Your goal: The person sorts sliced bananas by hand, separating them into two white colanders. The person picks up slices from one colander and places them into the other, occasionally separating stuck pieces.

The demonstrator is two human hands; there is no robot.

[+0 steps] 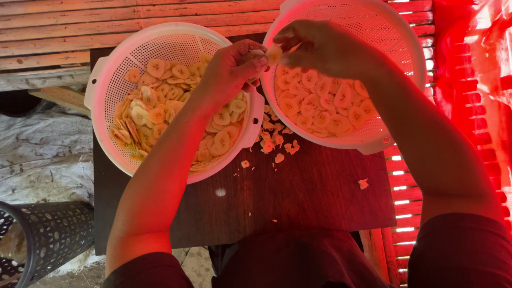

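Note:
Two white perforated colanders sit side by side on a dark wooden board (pixel 298 186). The left colander (pixel 106 80) and the right colander (pixel 394 42) both hold several pale round banana slices. My left hand (pixel 232 66) and my right hand (pixel 320 45) meet above the gap between the colanders. Together they pinch one banana slice (pixel 274 54) between their fingertips. Small broken bits of slice (pixel 274 141) lie on the board just below the hands.
A black perforated metal bin (pixel 48 234) stands at the lower left. Bamboo slats (pixel 80 32) run behind the colanders. Red-lit slats (pixel 453 80) fill the right side. Grey sheeting (pixel 42 154) lies on the left.

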